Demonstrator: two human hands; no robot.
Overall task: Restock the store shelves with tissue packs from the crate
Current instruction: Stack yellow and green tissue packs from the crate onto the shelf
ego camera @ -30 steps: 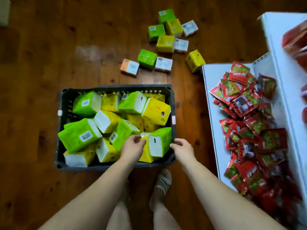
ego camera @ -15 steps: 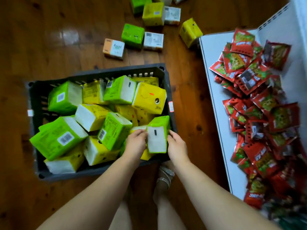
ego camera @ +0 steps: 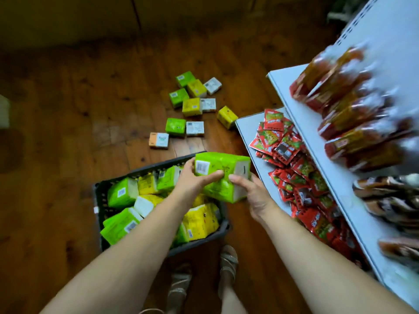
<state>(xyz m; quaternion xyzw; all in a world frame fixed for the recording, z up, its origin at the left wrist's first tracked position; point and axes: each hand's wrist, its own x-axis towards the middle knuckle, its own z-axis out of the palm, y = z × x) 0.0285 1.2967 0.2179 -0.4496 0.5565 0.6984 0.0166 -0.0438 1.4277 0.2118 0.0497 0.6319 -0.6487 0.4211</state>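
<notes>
1. While the wooden floor (ego camera: 68,155) lies under everything, a dark crate (ego camera: 98,200) stands on it, just in front of the person's feet (ego camera: 227,259).
2. To the right of the crate stands a white shelf unit (ego camera: 306,123) with two levels visible. The lower level is nearest to the crate.
3. On the upper level, farther right of the crate, lie red and brown bags (ego camera: 344,114), too blurred to read.
4. On the lower level, just right of the crate, lies a heap of small red packets (ego camera: 294,177).
5. Inside the crate are many green and yellow tissue packs (ego camera: 122,193), piled in disorder.
6. Above the crate's far right corner, one big green pack (ego camera: 217,164) is in the air, tilted, between both hands.
7. The left hand (ego camera: 192,180) grasps its left end, thumb on the front face.
8. The right hand (ego camera: 251,191) grasps its right end, fingers curled around the white side.
9. Beyond the crate, well apart from it, a group of small packs (ego camera: 191,106) lies scattered on the floor.
</notes>
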